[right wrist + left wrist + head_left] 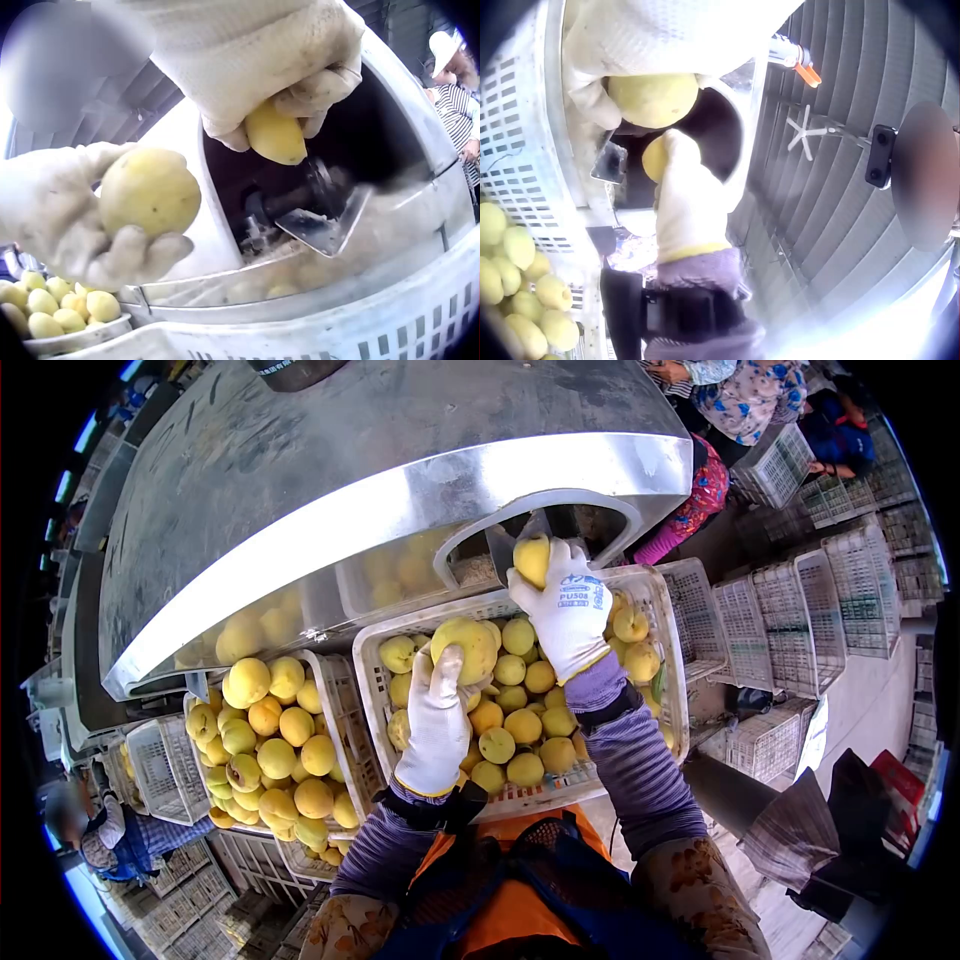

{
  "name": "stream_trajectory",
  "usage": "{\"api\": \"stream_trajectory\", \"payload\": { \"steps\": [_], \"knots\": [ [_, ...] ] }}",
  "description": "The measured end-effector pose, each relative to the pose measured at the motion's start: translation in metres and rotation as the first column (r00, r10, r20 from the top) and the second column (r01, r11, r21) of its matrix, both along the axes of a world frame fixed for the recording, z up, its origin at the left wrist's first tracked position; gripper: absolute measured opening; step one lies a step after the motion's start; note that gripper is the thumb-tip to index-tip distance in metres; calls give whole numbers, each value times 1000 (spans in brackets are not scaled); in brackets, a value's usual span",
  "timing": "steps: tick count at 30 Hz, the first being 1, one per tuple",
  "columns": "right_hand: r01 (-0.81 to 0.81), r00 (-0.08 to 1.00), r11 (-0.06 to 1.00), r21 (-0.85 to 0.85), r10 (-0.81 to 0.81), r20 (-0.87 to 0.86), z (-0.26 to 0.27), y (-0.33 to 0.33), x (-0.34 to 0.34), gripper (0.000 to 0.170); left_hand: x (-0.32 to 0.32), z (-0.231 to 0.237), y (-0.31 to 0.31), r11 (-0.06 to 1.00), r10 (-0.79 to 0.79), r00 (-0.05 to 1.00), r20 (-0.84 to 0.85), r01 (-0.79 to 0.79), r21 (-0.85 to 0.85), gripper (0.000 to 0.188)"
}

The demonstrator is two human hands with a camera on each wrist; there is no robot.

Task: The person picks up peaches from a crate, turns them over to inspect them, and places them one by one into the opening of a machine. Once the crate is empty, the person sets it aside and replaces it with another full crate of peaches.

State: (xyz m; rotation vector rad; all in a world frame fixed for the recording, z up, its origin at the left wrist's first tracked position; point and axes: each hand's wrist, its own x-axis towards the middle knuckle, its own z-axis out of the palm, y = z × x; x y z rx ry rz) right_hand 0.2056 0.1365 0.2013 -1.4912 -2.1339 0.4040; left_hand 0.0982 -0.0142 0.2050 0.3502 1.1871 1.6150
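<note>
My gloved left hand (437,725) grips a large yellow-green fruit (466,650) above the crate of fruit; in the right wrist view its fingers curl round that fruit (150,193). The gloved right hand (568,605) pinches a smaller yellow fruit (532,561) at the round opening in the metal machine (400,450). In the right wrist view this fruit (276,135) hangs from the fingertips above a V-shaped metal piece (326,229) inside the opening. The white crate (372,710) below both hands holds several yellow and green fruits.
A second crate of fruit (345,745) stands at the left. Empty white crates (770,620) are lined up on the right. People (750,400) are at the upper right, and another person (110,840) is at the lower left.
</note>
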Motion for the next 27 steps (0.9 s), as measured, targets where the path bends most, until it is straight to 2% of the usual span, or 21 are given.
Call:
{"api": "stream_trajectory", "payload": {
  "steps": [1, 3, 4, 5, 7, 10, 11, 13, 16, 17, 18, 19, 20, 21, 22, 23, 24, 26, 27],
  "knots": [
    [20, 995, 999, -28, -18, 96, -8, 10, -6, 49, 1, -4, -5, 1000, -2, 1000, -12, 2, -15, 50],
    [17, 987, 998, -63, -7, 161, -11, 20, -21, 49, 2, -10, -11, 999, -7, 999, -31, 6, -46, 51],
    [19, 980, 996, -87, -1, 197, -12, 22, -27, 49, 2, -11, -11, 999, -12, 999, 43, 14, -47, 53],
    [-7, 981, 998, -69, 20, 191, -15, 28, -29, 51, 1, -10, -13, 999, -20, 999, 47, 23, -48, 54],
    [46, 979, 999, 3, -46, 197, -11, 29, -37, 50, -5, -9, -12, 999, -28, 999, 45, 30, -34, 54],
    [-47, 951, 992, -116, 80, 299, 14, 43, -44, 47, -11, -16, -11, 1000, -25, 997, 76, 25, -2, 54],
    [-85, 950, 996, 25, 74, 302, 18, 45, -45, 44, -12, -17, -10, 999, -27, 993, 112, 23, 36, 57],
    [-92, 931, 995, 23, 78, 356, 24, 57, -47, 46, -13, -17, -6, 994, -46, 983, 179, 26, 110, 63],
    [-304, 875, 890, 340, 119, 470, 30, 56, -32, 40, -17, -17, -1, 975, -100, 938, 331, 27, 219, 67],
    [-197, 980, 959, 206, 192, 45, 32, 46, -30, 45, -19, -14, -2, 971, -120, 921, 372, 31, 238, 68],
    [-156, 909, 987, 27, 154, -388, 39, 23, -23, 57, -22, -12, -4, 964, -156, 902, 402, 51, 260, 69],
    [-189, 679, 970, -150, 18, -734, 45, -2, -14, 72, -25, -10, -5, 955, -193, 881, 433, 68, 287, 70],
    [-364, 715, 907, -212, 126, -688, 41, -25, 5, 90, -27, -10, -3, 943, -230, 857, 461, 80, 322, 71],
    [-435, 707, 895, -96, 273, -653, 32, -44, 14, 97, -27, -9, -1, 942, -258, 821, 509, 98, 320, 71],
    [-435, 758, 900, -22, 353, -549, 31, -57, 19, 96, -27, -9, -1, 942, -285, 779, 558, 122, 312, 71],
    [-416, 782, 909, -4, 355, -513, 29, -67, 19, 95, -26, -7, -2, 941, -312, 732, 606, 151, 303, 72],
    [-397, 805, 918, 15, 356, -475, 28, -77, 19, 94, -24, -3, -3, 937, -342, 795, 500, 249, 244, 74],
    [-320, 800, 946, -55, 238, -551, 22, -85, 12, 92, -1, 16, 7, 959, -261, 843, 470, 169, 229, 79],
    [-265, 826, 963, -44, 204, -526, 20, -81, 11, 90, 8, 21, 8, 967, -216, 865, 453, 126, 221, 82]
  ]
}}
